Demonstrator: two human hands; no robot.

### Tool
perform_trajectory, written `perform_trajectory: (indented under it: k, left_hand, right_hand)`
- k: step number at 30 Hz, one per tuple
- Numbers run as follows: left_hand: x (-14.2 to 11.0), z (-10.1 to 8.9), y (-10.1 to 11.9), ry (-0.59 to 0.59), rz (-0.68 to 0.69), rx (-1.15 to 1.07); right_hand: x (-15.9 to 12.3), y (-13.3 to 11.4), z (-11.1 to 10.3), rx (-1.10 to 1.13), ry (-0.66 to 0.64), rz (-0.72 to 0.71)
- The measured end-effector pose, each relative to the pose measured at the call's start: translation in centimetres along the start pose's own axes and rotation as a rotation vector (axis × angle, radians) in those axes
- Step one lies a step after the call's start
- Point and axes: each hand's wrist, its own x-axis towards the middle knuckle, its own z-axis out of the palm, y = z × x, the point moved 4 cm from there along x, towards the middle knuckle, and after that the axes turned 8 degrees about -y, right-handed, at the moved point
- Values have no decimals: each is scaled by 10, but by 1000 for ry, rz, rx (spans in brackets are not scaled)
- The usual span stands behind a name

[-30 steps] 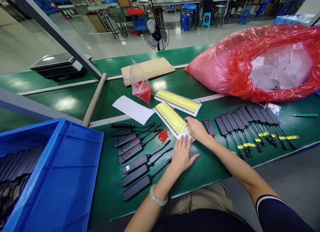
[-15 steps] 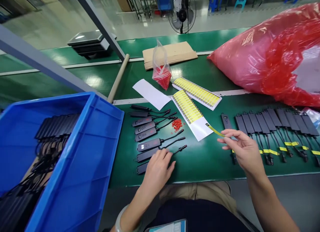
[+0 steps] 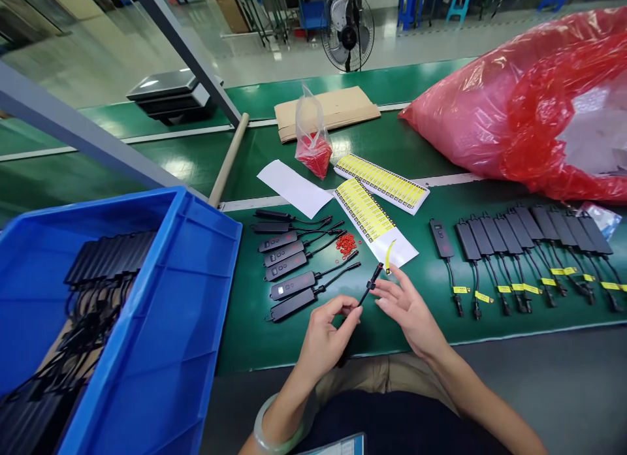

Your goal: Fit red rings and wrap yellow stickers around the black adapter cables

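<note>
My left hand (image 3: 329, 334) is pinching the thin black cable (image 3: 363, 298) of a controller, whose body is hidden under the hand. The connector end points up and away, toward my right hand (image 3: 409, 311). A narrow yellow label (image 3: 390, 256) clings upright at a fingertip of my right hand, whose fingers are spread beside the cable. Behind them lies a label sheet (image 3: 365, 210), partly bare white at its near end. To the left, several black controllers with cables (image 3: 292, 306) lie in a column near a small heap of red rings (image 3: 346, 245).
On the right stands a row of black controllers (image 3: 469, 241), yellow labels on their cables. A blue crate (image 3: 196, 298) with more controllers is at the left. Behind are another label sheet (image 3: 385, 183), a white sheet (image 3: 294, 188), a clear bag (image 3: 313, 151), cardboard (image 3: 343, 106) and a large red bag (image 3: 470, 122).
My left hand has lifted the nearest controller from the left column and brought its cable to the middle. My right hand has moved left with the yellow label, to beside the cable end.
</note>
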Motion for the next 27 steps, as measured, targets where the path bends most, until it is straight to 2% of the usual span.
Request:
perform_trajectory:
  k: [3,7,13,19,27]
  left_hand:
    - [-1,10,12,-22,6,-132]
    - [-3,19,15,-51,-24,-244]
    - [-5,23,15,-64,-73,-474]
    - [-5,27,16,-48,-85,-577]
    - [-9,32,7,1,-112,-761]
  right_hand:
    - [1,-7,13,5,-21,-69]
    - [0,-20,18,18,18,-125]
    - [-5,-29,23,21,-67,-132]
    - [-4,-33,23,-7,44,-193]
    - [4,-50,19,19,41,-191]
